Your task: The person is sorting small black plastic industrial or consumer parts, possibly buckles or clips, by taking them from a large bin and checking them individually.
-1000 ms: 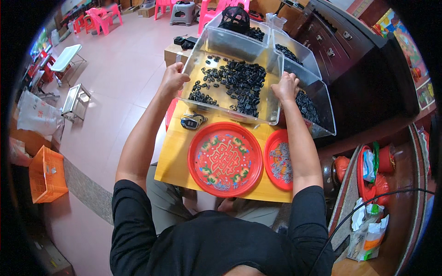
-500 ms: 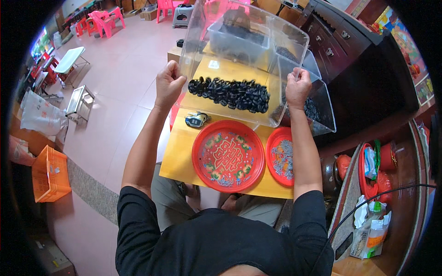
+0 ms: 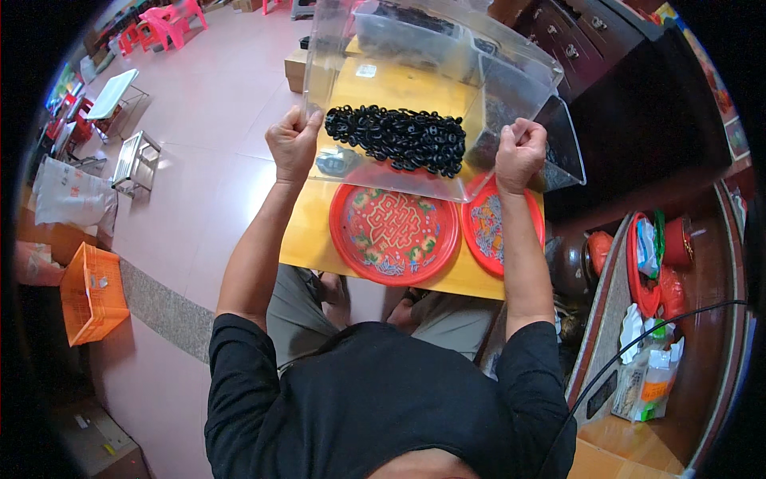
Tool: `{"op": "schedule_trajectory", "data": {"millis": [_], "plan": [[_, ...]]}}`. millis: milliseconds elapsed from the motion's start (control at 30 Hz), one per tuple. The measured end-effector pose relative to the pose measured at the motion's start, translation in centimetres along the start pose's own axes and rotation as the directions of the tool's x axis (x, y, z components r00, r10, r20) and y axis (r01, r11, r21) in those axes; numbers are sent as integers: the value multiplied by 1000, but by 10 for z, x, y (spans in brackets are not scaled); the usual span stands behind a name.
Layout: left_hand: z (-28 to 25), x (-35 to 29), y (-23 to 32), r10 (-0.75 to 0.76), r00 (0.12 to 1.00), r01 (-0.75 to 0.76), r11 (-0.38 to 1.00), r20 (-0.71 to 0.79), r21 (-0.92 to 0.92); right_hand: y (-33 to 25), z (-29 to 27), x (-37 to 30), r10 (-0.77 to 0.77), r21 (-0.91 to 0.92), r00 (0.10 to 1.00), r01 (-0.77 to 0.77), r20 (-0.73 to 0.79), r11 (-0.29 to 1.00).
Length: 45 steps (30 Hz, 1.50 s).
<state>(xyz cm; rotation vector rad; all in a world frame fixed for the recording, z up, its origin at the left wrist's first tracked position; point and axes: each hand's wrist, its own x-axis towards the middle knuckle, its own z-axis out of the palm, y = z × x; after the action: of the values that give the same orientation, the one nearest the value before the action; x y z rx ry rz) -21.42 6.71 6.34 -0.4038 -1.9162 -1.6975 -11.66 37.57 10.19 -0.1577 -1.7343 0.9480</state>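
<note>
Here, your left hand (image 3: 294,148) and right hand (image 3: 521,157) are gripping opposite sides of a tilted clear bin (image 3: 321,76), well apart, at the frame's upper centre; black oval pieces (image 3: 396,140) are bunching along its lower side, and a patterned red tray (image 3: 395,231) is resting near mid-frame

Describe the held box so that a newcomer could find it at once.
Find the yellow table. Above it, between the left hand and the right hand, is a clear box with black pieces heaped across it. Unlike the other clear boxes, it is tilted and held.
</note>
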Motion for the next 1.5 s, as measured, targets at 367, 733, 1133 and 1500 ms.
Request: {"op": "schedule_trajectory", "data": {"millis": [367,733,1133,1500], "plan": [[-13,-19,-10,223,973,-219,974,-64,65,1,-43,-37,176,-90,964,-160,199,983],[-16,-7,-11,358,931,-353,932,-65,83,-20,-52,-61,221,-90,946,-205,238,975],[-21,1,-10,456,889,-450,886,-31,112,-20,-57,-87,229,48,962,-238,147,970],[-21,5,16,592,806,-584,797,-10,156,-4,-57,-96,182,140,974,-201,134,970]]}}
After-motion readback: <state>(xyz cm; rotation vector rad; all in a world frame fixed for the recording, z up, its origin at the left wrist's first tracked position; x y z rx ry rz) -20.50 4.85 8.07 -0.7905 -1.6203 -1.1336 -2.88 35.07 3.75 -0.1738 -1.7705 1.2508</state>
